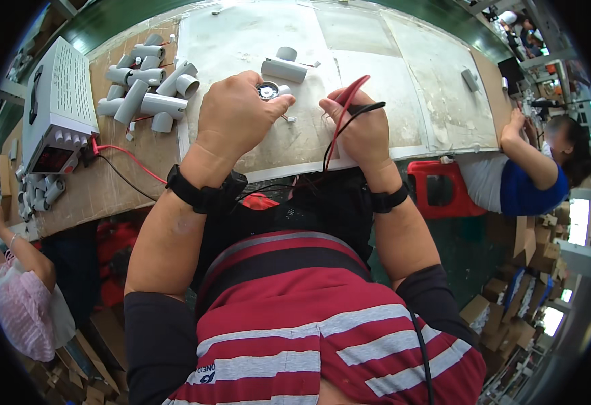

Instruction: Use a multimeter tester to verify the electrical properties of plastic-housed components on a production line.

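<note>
My left hand (236, 118) is closed round a grey tube-shaped part (283, 90), whose round end shows a dark ring with a pale centre. From under that hand a thin wire runs to a small white connector (291, 119). Just to the right, my right hand (364, 135) is closed on a red test lead (344, 111) and a black test lead (369, 107). The thin tips at its fingers are too small to make out clearly. Beyond both hands lies another grey T-shaped tube part (284, 69) with a white connector.
Several similar grey tube parts (143, 101) are piled at the left. Beside them stands a white bench power supply (62, 101) with red and black leads. A single grey piece (469, 79) lies far right on the table (390, 74). Co-workers sit at either side; a red stool (444, 189) is at right.
</note>
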`<state>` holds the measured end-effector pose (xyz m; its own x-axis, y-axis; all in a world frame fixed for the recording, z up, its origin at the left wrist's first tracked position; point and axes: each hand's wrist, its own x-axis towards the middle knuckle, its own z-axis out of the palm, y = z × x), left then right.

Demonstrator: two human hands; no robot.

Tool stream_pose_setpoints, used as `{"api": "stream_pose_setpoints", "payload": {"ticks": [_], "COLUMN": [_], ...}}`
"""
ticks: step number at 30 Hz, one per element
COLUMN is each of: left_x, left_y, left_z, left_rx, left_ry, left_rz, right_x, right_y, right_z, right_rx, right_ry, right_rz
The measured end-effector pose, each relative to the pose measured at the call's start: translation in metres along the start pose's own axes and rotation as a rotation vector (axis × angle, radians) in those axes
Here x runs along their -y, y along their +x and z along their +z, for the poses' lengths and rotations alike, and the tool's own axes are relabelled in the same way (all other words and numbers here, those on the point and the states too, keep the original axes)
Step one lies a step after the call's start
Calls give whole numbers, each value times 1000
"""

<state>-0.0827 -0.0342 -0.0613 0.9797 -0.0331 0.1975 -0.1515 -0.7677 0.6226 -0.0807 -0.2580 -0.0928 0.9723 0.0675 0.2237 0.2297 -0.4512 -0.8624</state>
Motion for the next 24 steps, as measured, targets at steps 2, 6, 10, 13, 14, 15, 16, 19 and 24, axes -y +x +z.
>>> {"api": "stream_pose_setpoints", "payload": {"ticks": [2,6,10,13,14,15,16,19,24], "left_x": [1,3,18,21,20,18,17,18,23], "left_y": [-1,-4,-9,-10,-11,-12,-13,-15,-25], "left_z": [1,1,10,15,14,13,12,13,19], "left_rx": [13,56,23,-84,-34,17,67,59,10], "left_ry": [-43,-174,-216,-111,-210,-310,-409,-478,-695], "left_rz": [-21,-57,-10,104,58,12,-34,-45,-72], "right_x": [0,-2,1,-3,-3,-3,-2,-3,-10], "right_y": [2,5,4,4,5,4,4,6,5], "right_z": [-1,-5,-3,0,0,0,0,0,3], "right_rx": [7,25,65,25,28,21,14,18,14], "right_ry": [-59,-49,-45,-49,-52,-46,-40,-43,87], "right_rz": [-30,-45,29,1,1,0,-1,14,36]}}
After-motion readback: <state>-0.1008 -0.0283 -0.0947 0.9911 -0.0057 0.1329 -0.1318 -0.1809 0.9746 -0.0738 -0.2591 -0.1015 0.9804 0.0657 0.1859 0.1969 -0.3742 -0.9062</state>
